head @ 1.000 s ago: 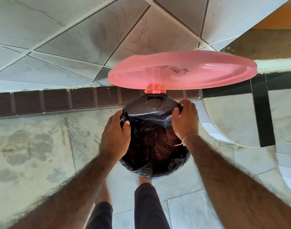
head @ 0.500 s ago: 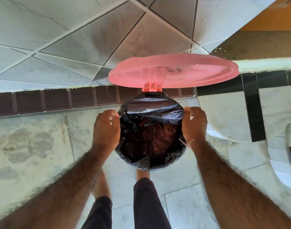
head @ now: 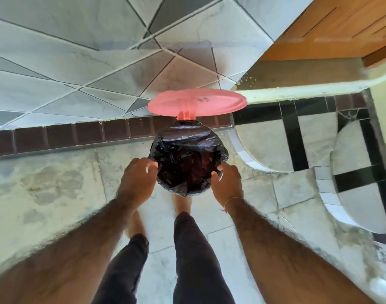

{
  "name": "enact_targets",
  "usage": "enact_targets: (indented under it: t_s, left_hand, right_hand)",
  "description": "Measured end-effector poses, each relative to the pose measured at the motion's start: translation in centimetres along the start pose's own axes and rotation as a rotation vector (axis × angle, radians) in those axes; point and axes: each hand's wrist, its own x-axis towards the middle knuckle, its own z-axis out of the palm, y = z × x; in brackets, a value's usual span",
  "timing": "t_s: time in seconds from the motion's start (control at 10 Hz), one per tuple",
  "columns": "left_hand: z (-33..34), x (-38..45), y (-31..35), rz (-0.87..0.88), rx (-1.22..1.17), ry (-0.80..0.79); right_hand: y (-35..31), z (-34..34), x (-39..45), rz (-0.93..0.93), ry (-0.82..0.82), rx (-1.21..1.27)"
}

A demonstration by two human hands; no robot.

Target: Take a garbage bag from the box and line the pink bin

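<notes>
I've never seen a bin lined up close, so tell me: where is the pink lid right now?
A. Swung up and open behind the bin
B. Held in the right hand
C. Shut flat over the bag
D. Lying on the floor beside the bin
A: the pink lid stands raised on its hinge at the far side, above the black bag that covers the bin's mouth, while the left hand and right hand are at the bag's near edge.
</notes>
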Motion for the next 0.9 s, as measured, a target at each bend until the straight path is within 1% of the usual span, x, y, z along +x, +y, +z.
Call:
enact_targets:
  t_s: [0.1, 0.2, 0.4, 0.5, 0.6, 0.7, 0.8, 0.9]
  left_hand:
    - [-3.5, -1.9, 2.7, 0.049, 0.024, 0.01]
    - [-7.3, -3.3, 5.6, 0.126, 0.058, 0.063]
    - [-13.4, -6.4, 12.1, 0.27, 0.135, 0.073]
    - [-15.6, -8.5, 15.2, 0.267, 0.177, 0.124]
    - [-17.0, -10.5, 16.8, 0.343, 0.237, 0.137]
    - [-18.1, -13.1, 18.9, 0.268, 0.246, 0.228]
    - [-17.2, -15.0, 19.4, 0.268, 0.237, 0.292]
    - [-15.6, -18.1, 20.3, 0.273, 0.131, 0.344]
  right_hand:
    - [-2.0, -4.0, -2.6, -0.002, 0.047, 0.034]
    - [-3.9, -8.1, -4.9, -0.033, 0.091, 0.035]
    - [-6.0, -14.4, -9.1, -0.116, 0.135, 0.026]
    - [-6.7, -16.9, -10.6, -0.142, 0.13, 0.05]
    - [-7.0, -19.5, -11.5, -0.187, 0.139, 0.066]
    - [-6.7, -22.2, -12.0, -0.27, 0.124, 0.049]
    - [-6.3, -24.4, -12.4, -0.366, 0.116, 0.026]
    - [-6.0, -26.4, -12.9, -0.443, 0.09, -0.065]
